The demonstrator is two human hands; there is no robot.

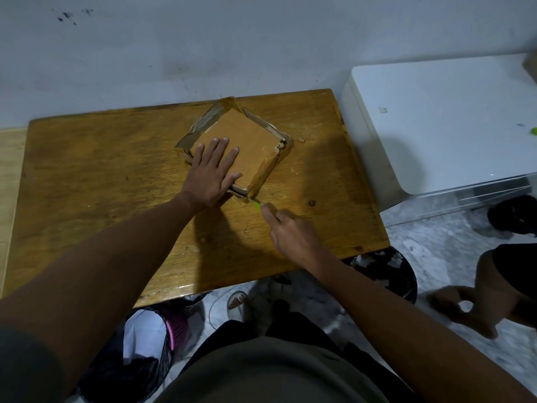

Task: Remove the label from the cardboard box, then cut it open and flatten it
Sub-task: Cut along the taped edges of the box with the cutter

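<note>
- Brown cardboard box [247,146] lies on the wooden bench [116,170], turned so its corners point near and far, a little right of the bench's middle and towards the far edge.
- Strips of brown tape run along the box's edges; a small scrap of label [279,146] with printed digits clings to its right corner.
- Left hand [210,173] lies flat on the near left part of the box top, fingers spread wide, palm pressing down, the heel of the hand over the box's near left edge.
- Right hand [290,231] is closed around a cutter with a green handle [257,204], forefinger stretched along it; the tip meets the box's near corner, low, at the bench surface. The blade itself is too small to make out.
- Near the box's right corner a small crumb of cardboard [301,139] sits on the bench.
- Right of the bench stands a white cabinet [436,126], just apart from it.
- Under the near edge of the bench are a dark bin [389,271] with paper scraps, to the right, and a black bag [130,359], to the left.
- Pale marbled floor [436,242] shows on the right.
</note>
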